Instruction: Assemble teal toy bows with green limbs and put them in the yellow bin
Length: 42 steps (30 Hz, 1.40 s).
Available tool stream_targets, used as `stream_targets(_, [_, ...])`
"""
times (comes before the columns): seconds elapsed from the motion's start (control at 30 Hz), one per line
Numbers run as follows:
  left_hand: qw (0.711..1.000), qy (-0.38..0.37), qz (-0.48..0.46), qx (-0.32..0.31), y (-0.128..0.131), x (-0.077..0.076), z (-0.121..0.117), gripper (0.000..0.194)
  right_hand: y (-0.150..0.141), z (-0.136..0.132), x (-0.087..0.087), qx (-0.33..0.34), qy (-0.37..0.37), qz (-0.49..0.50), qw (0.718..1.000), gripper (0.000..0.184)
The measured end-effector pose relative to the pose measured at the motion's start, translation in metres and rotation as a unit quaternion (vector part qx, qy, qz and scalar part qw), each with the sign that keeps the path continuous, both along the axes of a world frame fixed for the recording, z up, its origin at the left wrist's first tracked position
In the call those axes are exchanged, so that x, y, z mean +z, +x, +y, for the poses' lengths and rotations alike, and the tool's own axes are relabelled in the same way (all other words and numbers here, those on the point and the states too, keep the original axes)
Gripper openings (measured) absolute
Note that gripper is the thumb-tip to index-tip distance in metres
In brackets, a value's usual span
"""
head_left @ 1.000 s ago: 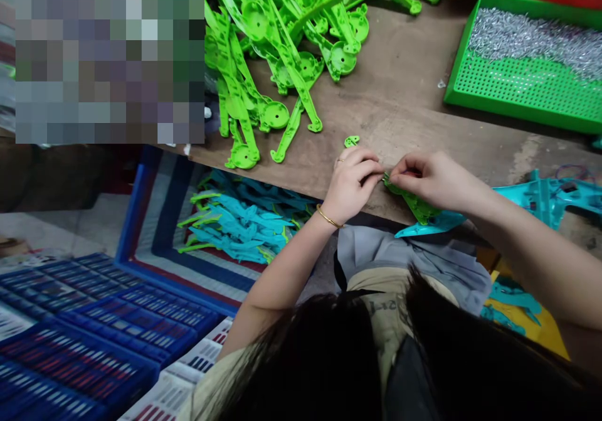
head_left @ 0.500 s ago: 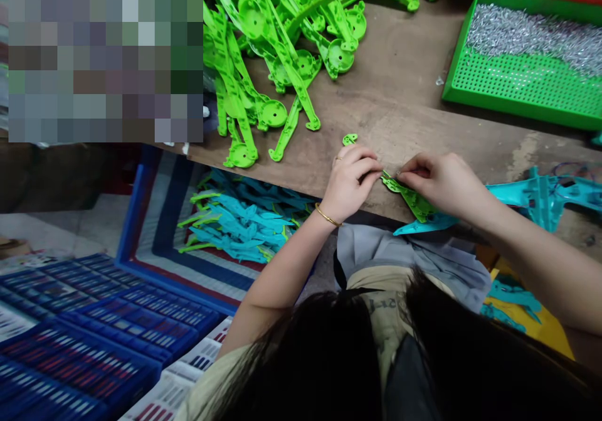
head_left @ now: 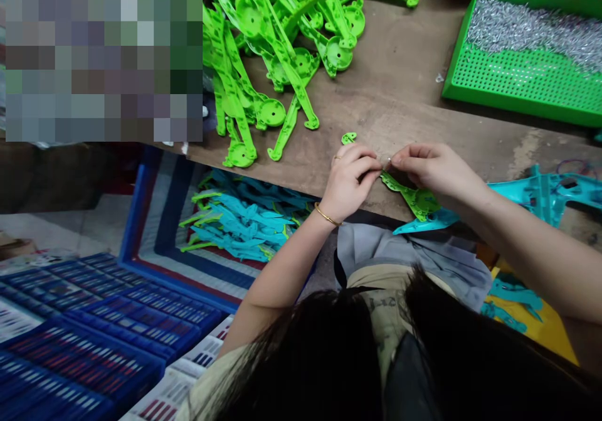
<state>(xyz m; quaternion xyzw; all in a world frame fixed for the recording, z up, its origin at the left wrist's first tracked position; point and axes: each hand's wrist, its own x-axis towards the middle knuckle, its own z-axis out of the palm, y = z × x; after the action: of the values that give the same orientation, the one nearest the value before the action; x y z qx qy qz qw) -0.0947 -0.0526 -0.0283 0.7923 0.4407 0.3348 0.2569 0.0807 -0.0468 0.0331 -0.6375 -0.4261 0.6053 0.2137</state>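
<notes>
A long bright-green plastic part (head_left: 405, 194) lies at the table's front edge, its hooked far end showing past my fingers. My left hand (head_left: 352, 176) is closed over its middle, with thumb and fingertips on it; that grip hides part of it. Just above the part, my right hand (head_left: 435, 167) pinches a small shiny metal pin (head_left: 388, 160) near the left fingertips. A turquoise plastic part (head_left: 512, 194) rests beneath my right forearm, its pointed end passing under the wrist and over the table edge.
Similar green parts (head_left: 291, 63) are heaped at the back. A green perforated tray (head_left: 512, 88) of small metal pins stands at the right. Below the table, a blue-rimmed crate (head_left: 136, 220) holds turquoise-and-green parts. Blue boxes (head_left: 79, 358) lie lower left; a yellow container (head_left: 550, 327) lower right.
My right hand has moved slightly left and up, bringing the metal pin clear of the green part and closer to my left fingertips. The left hand has stayed in place.
</notes>
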Motion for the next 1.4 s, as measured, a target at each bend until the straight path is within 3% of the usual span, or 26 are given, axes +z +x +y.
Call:
stream_targets(0.13, [1.0, -0.002, -0.001, 0.001, 0.0, -0.001, 0.0, 0.009, -0.001, 0.001, 0.001, -0.007, -0.012, -0.012, 1.0, 0.013])
stream_targets(0.27, [1.0, 0.01, -0.008, 0.002, 0.0, -0.002, 0.0, 0.008, 0.007, 0.001, 0.001, 0.071, 0.004, -0.05, 0.996, 0.011])
stream_targets(0.47, [1.0, 0.002, -0.005, 0.004, -0.001, -0.002, 0.001, 0.007, 0.011, 0.0, 0.006, 0.222, 0.063, -0.191, 0.954, 0.006])
stream_targets(0.6, [1.0, 0.006, -0.029, -0.006, -0.003, -0.001, 0.004, 0.005, 0.008, -0.002, 0.009, 0.26, 0.107, -0.264, 0.922, 0.008])
stream_targets(0.8, [0.999, -0.013, -0.03, -0.025, -0.007, 0.002, 0.005, 0.006, 0.01, 0.003, 0.019, 0.287, 0.108, -0.25, 0.918, 0.011])
stream_targets(1.13, [0.999, 0.007, -0.033, -0.01, -0.004, 0.0, 0.003, 0.006, 0.004, 0.001, 0.013, 0.417, 0.171, -0.369, 0.813, 0.025])
stream_targets(1.4, [0.999, -0.033, 0.005, 0.007, 0.001, 0.005, 0.003, 0.006, -0.002, 0.009, 0.016, 0.45, 0.133, -0.407, 0.784, 0.029])
